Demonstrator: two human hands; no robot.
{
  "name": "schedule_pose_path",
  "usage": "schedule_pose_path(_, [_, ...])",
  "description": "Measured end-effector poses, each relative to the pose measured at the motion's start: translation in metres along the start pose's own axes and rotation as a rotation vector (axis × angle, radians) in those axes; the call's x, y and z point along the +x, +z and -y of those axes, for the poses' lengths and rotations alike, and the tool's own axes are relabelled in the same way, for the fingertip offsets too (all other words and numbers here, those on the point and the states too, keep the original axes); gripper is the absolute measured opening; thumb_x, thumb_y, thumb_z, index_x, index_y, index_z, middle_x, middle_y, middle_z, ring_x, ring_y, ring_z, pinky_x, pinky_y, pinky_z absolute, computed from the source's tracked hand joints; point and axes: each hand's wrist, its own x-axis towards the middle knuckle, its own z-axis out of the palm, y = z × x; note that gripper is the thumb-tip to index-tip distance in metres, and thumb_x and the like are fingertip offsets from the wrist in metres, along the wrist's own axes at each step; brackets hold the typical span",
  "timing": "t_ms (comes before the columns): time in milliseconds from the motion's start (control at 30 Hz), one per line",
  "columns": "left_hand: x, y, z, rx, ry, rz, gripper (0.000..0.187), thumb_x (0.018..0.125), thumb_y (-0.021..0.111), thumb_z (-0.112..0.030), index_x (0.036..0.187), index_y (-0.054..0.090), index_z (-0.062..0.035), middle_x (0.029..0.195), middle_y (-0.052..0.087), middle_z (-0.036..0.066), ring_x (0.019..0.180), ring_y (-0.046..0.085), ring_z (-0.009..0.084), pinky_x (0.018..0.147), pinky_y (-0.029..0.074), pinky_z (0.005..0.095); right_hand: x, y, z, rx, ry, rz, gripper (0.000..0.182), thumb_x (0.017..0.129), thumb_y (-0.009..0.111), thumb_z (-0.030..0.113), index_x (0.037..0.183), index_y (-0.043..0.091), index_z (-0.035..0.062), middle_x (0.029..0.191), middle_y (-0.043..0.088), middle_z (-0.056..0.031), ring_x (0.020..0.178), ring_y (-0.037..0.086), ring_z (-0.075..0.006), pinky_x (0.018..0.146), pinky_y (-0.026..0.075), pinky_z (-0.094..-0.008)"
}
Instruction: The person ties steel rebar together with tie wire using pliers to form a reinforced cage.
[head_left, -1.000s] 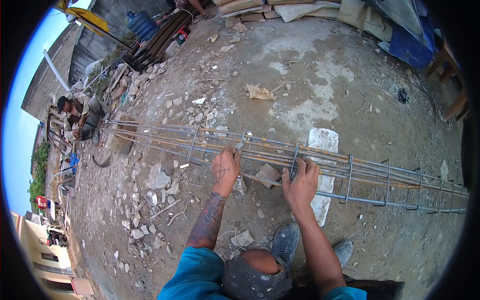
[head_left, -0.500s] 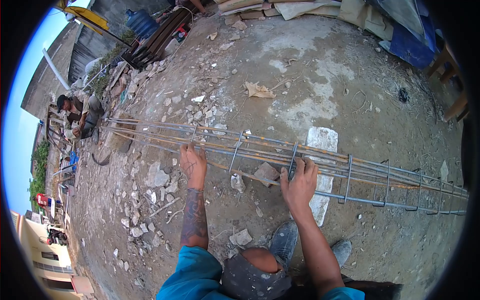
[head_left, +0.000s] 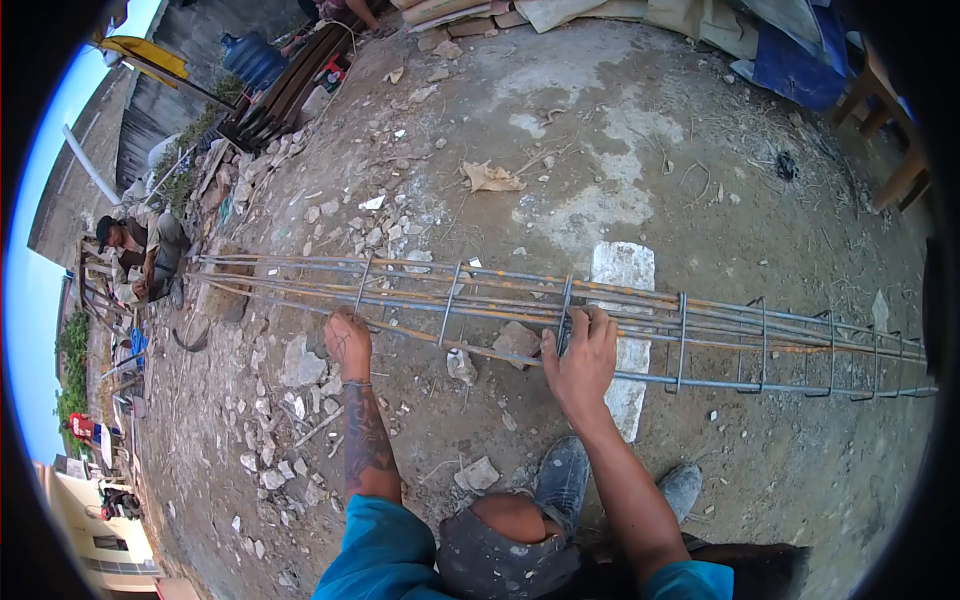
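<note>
A long rebar cage (head_left: 500, 298) of rusty steel bars crosses in front of me, with square stirrups spaced along it. My left hand (head_left: 347, 345) is closed at the lower near bar, close to a stirrup (head_left: 362, 285); its fingertips are hidden. Further right, my right hand (head_left: 584, 360) grips the near side of the cage beside another stirrup (head_left: 566, 312), its thumb apart from the fingers. Under the cage by this hand lies a pale concrete block (head_left: 622, 268). More stirrups sit closer together toward the right end.
A person (head_left: 140, 250) crouches at the cage's far left end. Broken stones (head_left: 305, 362) litter the ground on the left. My shoes (head_left: 562, 478) are just below the cage. A blue water jug (head_left: 252, 60), stacked sheets and a wooden stool (head_left: 880, 120) stand farther back.
My left hand has moved left and slightly down along the cage, closing more at the lower bar. My right hand stays at the same stirrup. The whole view has shifted a little.
</note>
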Motion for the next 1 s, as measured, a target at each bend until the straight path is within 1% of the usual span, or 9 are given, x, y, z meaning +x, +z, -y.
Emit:
schedule_pose_path(167, [0.004,0.006,0.009,0.036,0.067,0.032,0.024,0.077,0.065,-0.014,0.098,0.067,-0.0034,0.095,0.067,0.020,0.089,0.064,0.0369,0.075,0.050,0.0460,0.000,-0.006,0.000,0.035,0.026,0.009,0.042,0.078,0.067,0.018,0.112,0.053,-0.0016,0.118,0.050,-0.0195,0.104,0.048,-0.0337,0.089,0.042,-0.0431])
schedule_pose_path(200, [0.011,0.028,0.035,0.021,0.197,-0.035,0.033,0.076,0.067,-0.016,0.106,0.063,-0.0016,0.100,0.063,0.023,0.091,0.062,0.0375,0.078,0.049,0.0453,-0.001,-0.006,-0.001,0.045,0.032,0.013,0.043,0.079,0.066,0.020,0.113,0.052,-0.0026,0.118,0.050,-0.0193,0.104,0.048,-0.0332,0.090,0.041,-0.0428])
schedule_pose_path(267, [-0.006,0.019,0.018,0.124,0.192,-0.169,0.051,0.080,0.070,-0.025,0.124,0.052,-0.0036,0.118,0.048,0.022,0.105,0.051,0.0388,0.088,0.044,0.0477,-0.002,-0.007,-0.001,0.079,0.046,0.028,0.045,0.080,0.065,0.021,0.114,0.050,-0.0033,0.119,0.049,-0.0200,0.105,0.048,-0.0332,0.091,0.041,-0.0426])
schedule_pose_path(533, [-0.089,-0.034,-0.059,-0.040,0.488,-0.342,0.057,0.092,0.058,-0.039,0.129,0.044,0.0029,0.135,0.036,0.022,0.119,0.042,0.0395,0.099,0.036,0.0533,-0.006,-0.009,-0.002,0.189,0.083,-0.078,0.045,0.082,0.065,0.019,0.119,0.047,-0.0007,0.112,0.048,-0.0177,0.103,0.049,-0.0342,0.090,0.042,-0.0420])
schedule_pose_path(600, [-0.111,-0.053,-0.077,-0.506,0.445,-0.183,0.060,0.096,0.046,-0.049,0.130,0.046,-0.0001,0.138,0.038,0.021,0.126,0.041,0.0375,0.104,0.033,0.0505,-0.007,-0.007,-0.004,0.207,0.083,-0.090,0.042,0.083,0.063,0.018,0.118,0.047,-0.0004,0.111,0.048,-0.0177,0.102,0.049,-0.0345,0.090,0.043,-0.0424])
schedule_pose_path(633, [-0.124,-0.073,-0.086,-0.518,0.448,-0.182,0.060,0.096,0.046,-0.049,0.130,0.046,-0.0001,0.138,0.038,0.021,0.126,0.041,0.0375,0.104,0.033,0.0505,-0.007,-0.005,-0.005,0.241,0.083,-0.090,0.039,0.085,0.062,0.018,0.117,0.048,-0.0001,0.110,0.048,-0.0177,0.102,0.049,-0.0347,0.089,0.043,-0.0428])
schedule_pose_path(700, [-0.148,-0.111,-0.103,-0.858,0.705,0.233,0.070,0.096,0.036,-0.056,0.129,0.044,0.0049,0.131,0.044,0.025,0.122,0.046,0.0373,0.103,0.035,0.0495,-0.007,0.000,-0.005,0.253,0.087,-0.138,0.031,0.089,0.059,0.016,0.113,0.050,-0.0009,0.108,0.049,-0.0181,0.100,0.050,-0.0348,0.087,0.044,-0.0434])
schedule_pose_path(800, [-0.175,-0.138,-0.126,-0.941,0.792,0.598,0.071,0.095,0.037,-0.057,0.129,0.044,0.0049,0.131,0.044,0.024,0.121,0.046,0.0366,0.103,0.036,0.0489,-0.007,0.003,-0.007,0.300,0.134,-0.140,0.027,0.091,0.057,0.016,0.108,0.052,-0.0040,0.107,0.051,-0.0187,0.099,0.051,-0.0346,0.086,0.044,-0.0433])
schedule_pose_path(1000, [-0.201,-0.139,-0.137,-0.945,0.618,0.760,0.074,0.093,0.040,-0.059,0.130,0.043,0.0049,0.131,0.045,0.024,0.121,0.047,0.0354,0.102,0.037,0.0478,-0.012,-0.002,-0.007,0.602,0.151,-0.241,0.021,0.093,0.058,0.017,0.093,0.059,-0.0042,0.102,0.054,-0.0176,0.088,0.055,-0.0324,0.076,0.047,-0.0403])
